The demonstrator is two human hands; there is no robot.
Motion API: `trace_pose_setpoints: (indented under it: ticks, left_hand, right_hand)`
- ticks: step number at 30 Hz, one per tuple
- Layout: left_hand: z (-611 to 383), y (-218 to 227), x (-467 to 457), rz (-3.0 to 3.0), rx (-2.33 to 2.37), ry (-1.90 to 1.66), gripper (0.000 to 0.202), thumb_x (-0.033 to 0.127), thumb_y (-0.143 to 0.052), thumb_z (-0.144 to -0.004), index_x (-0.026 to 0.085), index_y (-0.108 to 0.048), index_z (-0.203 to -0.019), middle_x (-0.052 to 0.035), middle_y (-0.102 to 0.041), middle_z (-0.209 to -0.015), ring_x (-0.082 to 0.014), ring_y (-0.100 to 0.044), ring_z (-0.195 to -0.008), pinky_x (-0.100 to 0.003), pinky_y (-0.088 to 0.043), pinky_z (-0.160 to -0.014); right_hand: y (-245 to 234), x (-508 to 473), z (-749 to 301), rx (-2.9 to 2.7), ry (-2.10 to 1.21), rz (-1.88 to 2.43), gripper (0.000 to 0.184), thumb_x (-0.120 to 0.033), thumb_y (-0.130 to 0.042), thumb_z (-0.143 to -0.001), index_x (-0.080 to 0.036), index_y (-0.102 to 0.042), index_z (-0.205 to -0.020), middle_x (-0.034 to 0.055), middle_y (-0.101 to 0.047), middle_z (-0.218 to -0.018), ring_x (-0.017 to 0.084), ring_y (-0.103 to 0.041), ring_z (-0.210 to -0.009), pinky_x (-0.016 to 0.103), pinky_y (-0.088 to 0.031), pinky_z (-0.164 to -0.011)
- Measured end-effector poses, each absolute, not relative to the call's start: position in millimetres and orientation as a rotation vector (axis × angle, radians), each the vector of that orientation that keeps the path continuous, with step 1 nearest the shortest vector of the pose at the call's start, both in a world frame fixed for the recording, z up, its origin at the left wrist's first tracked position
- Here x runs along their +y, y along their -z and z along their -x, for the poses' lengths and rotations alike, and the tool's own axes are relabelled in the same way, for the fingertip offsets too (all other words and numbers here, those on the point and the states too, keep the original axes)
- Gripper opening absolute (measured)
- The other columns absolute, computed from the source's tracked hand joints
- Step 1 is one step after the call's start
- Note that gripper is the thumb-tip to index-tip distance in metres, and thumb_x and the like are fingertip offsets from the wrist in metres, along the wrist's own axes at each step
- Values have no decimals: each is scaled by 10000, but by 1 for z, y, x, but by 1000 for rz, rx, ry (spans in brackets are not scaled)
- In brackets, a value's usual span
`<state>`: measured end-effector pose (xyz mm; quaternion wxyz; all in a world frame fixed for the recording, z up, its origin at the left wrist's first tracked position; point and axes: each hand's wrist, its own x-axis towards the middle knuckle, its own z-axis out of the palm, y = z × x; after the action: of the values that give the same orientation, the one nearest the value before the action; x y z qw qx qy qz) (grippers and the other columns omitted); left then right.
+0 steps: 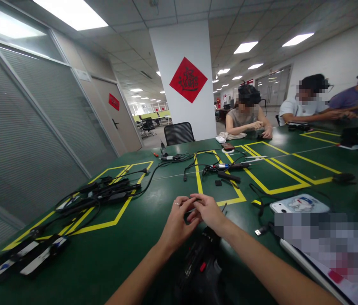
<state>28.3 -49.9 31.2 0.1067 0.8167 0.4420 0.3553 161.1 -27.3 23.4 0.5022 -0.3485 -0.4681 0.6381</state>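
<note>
Head view: my left hand [176,222] and right hand [209,212] pinch a small dark piece [187,215] together near the desk's [128,254] front edge — it looks light and stiff, best gripped at its ends.

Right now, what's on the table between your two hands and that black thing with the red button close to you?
Nothing that shows. In the head view the left hand and right hand meet just above the black device; only a sliver of green table could lie between.

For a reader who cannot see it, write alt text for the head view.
The person's left hand and right hand meet over a green table, fingertips pinching a small dark object too small to identify. Black cables and adapters lie left; a phone lies right. Three other people sit at the far end.
</note>
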Motion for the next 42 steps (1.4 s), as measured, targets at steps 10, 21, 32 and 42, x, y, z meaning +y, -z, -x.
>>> trace_pose_setpoints:
  ticks: [10,21,32,42]
  left_hand:
    - [3,3,-13,-2538,1306,-900,297,196,-472,-843,238,-509,-1135,-73,-471,-1218,-204,-481,-1109,-408,-390,-983]
    - [5,3,-13,-2242,1135,-1091,184,181,-495,-820,190,-554,-995,-74,-524,-1141,-193,-499,-1079,-399,-378,-964]
    - [13,-1,-6,-2157,1374,-997,453,362,-685,-667,187,-548,-1061,-63,-620,-1028,-220,-588,-931,-370,-451,-844]
    - [101,-54,-46,-2129,2099,-510,624,555,-512,-727,148,-468,-1199,-133,-595,-1106,-267,-590,-959,-382,-439,-860]
  right_hand:
    - [-13,-20,-177,-1455,-776,1288,281,-130,-336,-781,-165,-615,-785,16,-591,-674,133,-540,-639,230,-379,-592]
    - [-22,-35,-176,-2140,-315,1486,232,-277,-489,-849,-241,-553,-1069,43,-632,-959,199,-577,-919,264,-357,-753]
    - [-40,-47,-166,-1718,-361,1381,179,-303,-424,-905,-216,-548,-1000,24,-631,-854,160,-580,-771,218,-353,-664]
    - [-27,-52,-159,-1682,-506,1533,181,-320,-431,-898,-202,-562,-936,47,-641,-816,186,-604,-765,233,-355,-628]
